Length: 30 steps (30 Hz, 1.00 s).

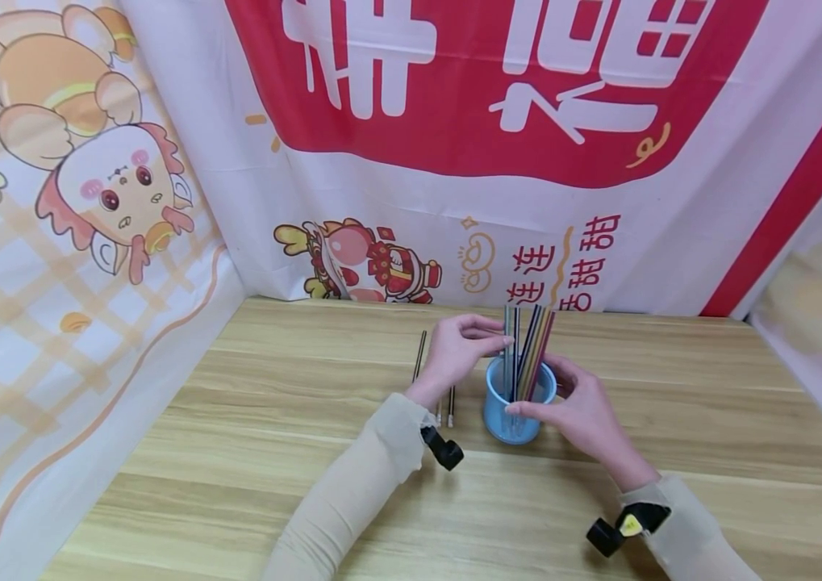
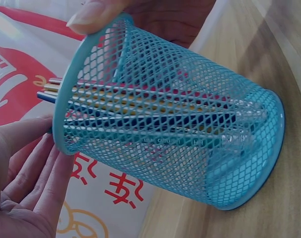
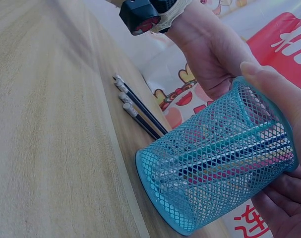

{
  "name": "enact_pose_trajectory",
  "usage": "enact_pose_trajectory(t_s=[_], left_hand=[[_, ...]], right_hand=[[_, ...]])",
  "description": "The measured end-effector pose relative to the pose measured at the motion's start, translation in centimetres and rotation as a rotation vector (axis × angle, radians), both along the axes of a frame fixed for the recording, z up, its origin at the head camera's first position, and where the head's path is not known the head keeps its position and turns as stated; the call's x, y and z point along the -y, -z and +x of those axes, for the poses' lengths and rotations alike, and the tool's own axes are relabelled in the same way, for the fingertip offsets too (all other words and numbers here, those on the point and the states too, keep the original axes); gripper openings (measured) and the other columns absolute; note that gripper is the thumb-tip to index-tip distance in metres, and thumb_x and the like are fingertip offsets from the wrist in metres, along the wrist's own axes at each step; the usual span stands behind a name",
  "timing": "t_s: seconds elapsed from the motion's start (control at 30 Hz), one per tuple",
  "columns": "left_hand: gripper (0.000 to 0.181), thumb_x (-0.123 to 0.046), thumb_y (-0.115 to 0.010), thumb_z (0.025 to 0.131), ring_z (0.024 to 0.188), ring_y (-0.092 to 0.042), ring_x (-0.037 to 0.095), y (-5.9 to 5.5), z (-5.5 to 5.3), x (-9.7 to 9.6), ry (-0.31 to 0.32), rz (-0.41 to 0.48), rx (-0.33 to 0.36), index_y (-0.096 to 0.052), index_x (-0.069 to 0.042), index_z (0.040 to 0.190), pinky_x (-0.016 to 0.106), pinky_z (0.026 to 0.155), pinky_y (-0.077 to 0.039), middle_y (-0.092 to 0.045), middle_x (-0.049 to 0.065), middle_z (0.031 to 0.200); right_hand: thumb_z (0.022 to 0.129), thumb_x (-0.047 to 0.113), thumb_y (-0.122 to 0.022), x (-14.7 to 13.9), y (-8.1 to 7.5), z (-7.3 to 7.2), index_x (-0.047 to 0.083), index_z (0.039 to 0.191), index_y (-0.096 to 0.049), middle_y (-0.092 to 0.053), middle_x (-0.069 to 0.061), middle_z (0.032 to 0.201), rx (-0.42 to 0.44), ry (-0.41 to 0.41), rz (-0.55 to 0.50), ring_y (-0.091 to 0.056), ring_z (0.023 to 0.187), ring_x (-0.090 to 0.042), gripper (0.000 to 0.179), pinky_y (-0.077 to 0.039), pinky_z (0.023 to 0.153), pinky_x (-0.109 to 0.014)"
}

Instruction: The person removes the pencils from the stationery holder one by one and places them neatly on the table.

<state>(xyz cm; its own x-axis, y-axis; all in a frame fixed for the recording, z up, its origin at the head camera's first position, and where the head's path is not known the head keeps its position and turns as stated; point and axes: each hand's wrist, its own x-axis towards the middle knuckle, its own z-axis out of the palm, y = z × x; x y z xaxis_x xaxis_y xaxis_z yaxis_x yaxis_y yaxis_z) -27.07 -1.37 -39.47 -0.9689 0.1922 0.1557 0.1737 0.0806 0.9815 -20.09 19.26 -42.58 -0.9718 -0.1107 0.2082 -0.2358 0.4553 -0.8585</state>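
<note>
A light blue mesh pencil cup point(image 1: 515, 432) stands on the table holding several coloured pencils point(image 1: 538, 347). Their eraser ends show low down through the mesh in the left wrist view. My right hand point(image 1: 588, 407) grips the cup from the right, its thumb point(image 2: 93, 17) at the rim and its fingers round the far side. My left hand point(image 1: 457, 351) is at the cup's left, thumb and fingers pinching the upper part of a teal pencil point(image 2: 165, 139) that stands inside. Part of that grip is hidden behind the rim in the right wrist view.
Dark pencils point(image 3: 140, 111) with white eraser ends lie on the wooden table point(image 1: 251, 452) left of the cup, partly behind my left hand. A printed cloth point(image 1: 469, 153) hangs at the table's back edge, and another patterned cloth point(image 1: 91, 339) covers the left side.
</note>
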Motion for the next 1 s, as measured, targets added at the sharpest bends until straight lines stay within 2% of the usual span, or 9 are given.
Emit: enact_pose_trajectory(t_s=[0.13,0.4,0.7,1.0], left_hand=[[0.021,-0.014,-0.086,0.083,0.083,-0.075,0.019,-0.3,0.0,0.1,0.009,0.067,0.026,-0.077,-0.014,0.101,0.030,0.076,-0.063,-0.076,-0.001,0.092],[0.022,-0.017,-0.086,0.084,0.086,-0.074,0.020,-0.9,-0.1,0.5,-0.018,0.103,0.036,-0.076,-0.016,0.104,0.030,0.077,-0.062,-0.075,0.000,0.096],[0.023,-0.018,-0.086,0.084,0.089,-0.074,0.021,-1.5,-0.1,0.7,-0.030,0.144,-0.014,-0.076,-0.017,0.104,0.031,0.079,-0.062,-0.075,0.002,0.098],[0.023,-0.015,-0.085,0.085,0.088,-0.073,0.024,-2.1,-0.2,1.0,-0.048,0.210,-0.090,-0.076,-0.012,0.106,0.034,0.078,-0.063,-0.074,0.006,0.097]], right_hand=[[0.075,0.035,-0.093,0.0,0.0,0.0,0.011,0.145,-0.053,-0.059,-0.012,0.140,0.000,0.001,0.004,-0.057,0.125,-0.031,0.085,-0.048,0.105,-0.052],[0.075,0.036,-0.093,0.0,0.0,0.0,0.010,0.146,-0.052,-0.058,-0.013,0.140,0.002,0.005,0.009,-0.057,0.125,-0.031,0.086,-0.048,0.106,-0.052],[0.075,0.036,-0.093,0.1,-0.1,0.0,0.010,0.145,-0.053,-0.059,-0.012,0.139,0.005,0.002,0.003,-0.057,0.125,-0.031,0.085,-0.048,0.106,-0.051],[0.075,0.035,-0.093,0.0,0.0,0.0,0.011,0.145,-0.053,-0.059,-0.012,0.139,0.005,0.000,0.004,-0.057,0.125,-0.031,0.085,-0.048,0.106,-0.052]])
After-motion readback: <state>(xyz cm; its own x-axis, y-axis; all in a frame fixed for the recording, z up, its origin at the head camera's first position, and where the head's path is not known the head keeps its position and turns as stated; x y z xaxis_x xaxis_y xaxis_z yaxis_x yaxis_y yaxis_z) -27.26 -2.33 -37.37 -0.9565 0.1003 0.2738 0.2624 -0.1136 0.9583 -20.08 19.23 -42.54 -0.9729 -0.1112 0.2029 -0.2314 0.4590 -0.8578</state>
